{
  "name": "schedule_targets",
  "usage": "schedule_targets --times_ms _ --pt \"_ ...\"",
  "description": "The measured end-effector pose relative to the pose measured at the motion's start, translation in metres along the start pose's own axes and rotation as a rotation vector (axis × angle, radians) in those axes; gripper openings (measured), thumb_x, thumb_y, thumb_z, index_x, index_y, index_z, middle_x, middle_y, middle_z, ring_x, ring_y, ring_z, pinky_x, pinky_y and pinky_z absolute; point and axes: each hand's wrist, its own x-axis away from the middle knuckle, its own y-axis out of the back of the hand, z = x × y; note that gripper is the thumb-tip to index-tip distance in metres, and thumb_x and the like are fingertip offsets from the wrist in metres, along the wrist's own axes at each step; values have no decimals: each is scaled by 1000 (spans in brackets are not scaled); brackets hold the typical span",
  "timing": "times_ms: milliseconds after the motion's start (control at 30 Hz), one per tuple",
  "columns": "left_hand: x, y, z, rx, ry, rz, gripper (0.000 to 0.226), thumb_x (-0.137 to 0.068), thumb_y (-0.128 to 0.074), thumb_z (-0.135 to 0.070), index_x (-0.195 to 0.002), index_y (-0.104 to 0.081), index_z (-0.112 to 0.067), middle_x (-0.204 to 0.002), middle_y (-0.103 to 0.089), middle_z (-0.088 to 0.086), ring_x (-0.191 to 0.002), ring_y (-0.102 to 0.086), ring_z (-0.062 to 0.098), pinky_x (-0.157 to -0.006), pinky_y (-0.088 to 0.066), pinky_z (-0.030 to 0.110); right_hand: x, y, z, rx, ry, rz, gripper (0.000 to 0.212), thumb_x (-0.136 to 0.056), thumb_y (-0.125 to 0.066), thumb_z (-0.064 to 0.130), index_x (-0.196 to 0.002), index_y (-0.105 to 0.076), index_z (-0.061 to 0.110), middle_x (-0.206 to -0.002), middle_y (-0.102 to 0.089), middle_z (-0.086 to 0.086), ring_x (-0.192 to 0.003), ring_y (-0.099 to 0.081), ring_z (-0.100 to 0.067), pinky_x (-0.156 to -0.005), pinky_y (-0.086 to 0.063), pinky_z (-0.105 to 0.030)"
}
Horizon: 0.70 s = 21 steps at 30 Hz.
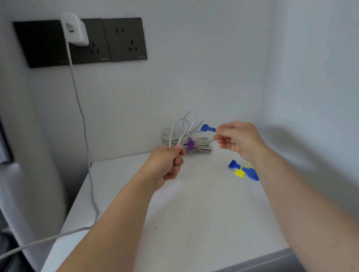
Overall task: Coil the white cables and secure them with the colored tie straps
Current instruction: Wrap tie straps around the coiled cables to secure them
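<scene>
White dominates: a white table [183,224] in a corner of pale walls. The only lettering is a small pale mark at the lower edge of each dark socket plate [124,38], too blurred to read. No brand shows on the white charger [75,29] plugged in at ten o'clock of the view.

The left hand [168,163] is clenched around a coil of white cable [182,129], whose loops rise out of the fist toward twelve o'clock. The right hand [238,139], just beside it at three o'clock, pinches the thin end of a blue tie strap [207,129] between thumb and fingertips. The strap's broad head points toward the coil and stands apart from it.

Behind the coil, at the far edge of the table by the wall, lies a second cable bundle [204,145] wrapped round its middle by a purple strap [190,144]. The held loops overlap it in view, so whether they touch it cannot be told.

On the tabletop at four o'clock from the hands lie the spare straps [242,170], two blue and at least one yellow, partly hidden by the right forearm.

From the charger a cord [82,124] hangs down the wall, passes the table's left edge at nine o'clock and runs out of the view at lower left — it is well apart from both hands.
</scene>
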Motion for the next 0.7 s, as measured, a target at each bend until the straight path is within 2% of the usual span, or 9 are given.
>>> schedule_targets --times_ms 133,300,500,600,700 --pt "1 3 -3 136 25 40 29 -102 -34 -22 -78 -48 -11 -41 -34 -7 -29 -21 4 -34 -14 11 -1 -4 -4 65 -48 6 16 -84 -65 3 -73 -56 9 -72 -66 -10 -52 -59 -12 -47 -50 -21" --pt "2 3 -4 192 50 94 30 -101 -34 -25 -78 -47 -11 -40 -32 -7 -28 -20 3 -33 -12 13 3 -9 -5 116 -113 96 12 -87 -60 -1 -80 -58 8 -73 -64 -11 -53 -56 -12 -48 -51 -19" --pt "3 0 -3 171 57 192 31 -101 -32 -25 -77 -46 -12 -41 -31 -7 -28 -19 3 -34 -11 12 10 -26 -7 201 -111 163 12 -85 -62 3 -74 -63 8 -65 -65 -6 -38 -53 -3 -41 -45 -16" --pt "4 0 -3 135 54 217 32 -101 -32 -26 -76 -46 -11 -42 -32 -6 -28 -19 3 -33 -12 11 15 -34 -7 247 -79 202 11 -84 -64 7 -73 -65 10 -63 -66 -2 -44 -52 -6 -42 -42 -18" --pt "4 0 -3 99 50 224 32 -101 -32 -26 -76 -46 -11 -42 -33 -6 -29 -20 3 -33 -13 12 16 -36 -6 113 -93 259 10 -86 -61 4 -77 -65 9 -64 -65 -2 -54 -51 -10 -42 -41 -18"
